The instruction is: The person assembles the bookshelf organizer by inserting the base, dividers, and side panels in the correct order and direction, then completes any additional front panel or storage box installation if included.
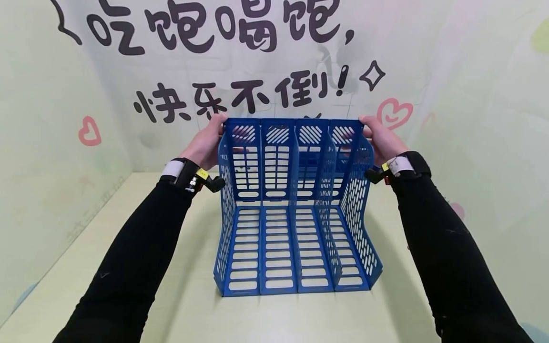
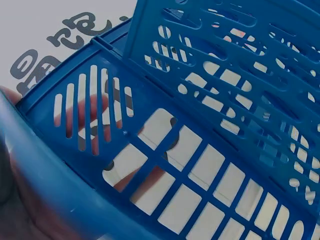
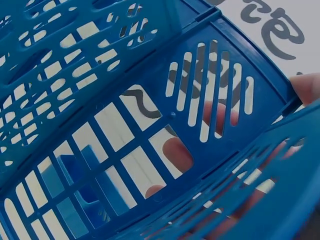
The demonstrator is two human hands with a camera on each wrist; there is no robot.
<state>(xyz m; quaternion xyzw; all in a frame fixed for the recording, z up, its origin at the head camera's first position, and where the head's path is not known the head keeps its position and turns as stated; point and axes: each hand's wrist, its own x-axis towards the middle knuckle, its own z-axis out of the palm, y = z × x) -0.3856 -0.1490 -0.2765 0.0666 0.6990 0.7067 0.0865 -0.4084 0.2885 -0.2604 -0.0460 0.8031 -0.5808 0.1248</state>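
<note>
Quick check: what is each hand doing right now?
Left hand: grips the top left corner of the blue file rack.
Right hand: grips the rack's top right corner.

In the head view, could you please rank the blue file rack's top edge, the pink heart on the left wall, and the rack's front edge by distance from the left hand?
1. The blue file rack's top edge, gripped by the left hand.
2. Pink heart, on the left wall.
3. Rack's front edge, nearest the camera.

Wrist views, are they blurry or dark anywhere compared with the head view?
Head view: even light, sharp, blue file rack clear, edges slightly bowed. Left wrist view: dim, the near rack wall a blur. Right wrist view: dim too, fingers soft behind the slots.
</note>
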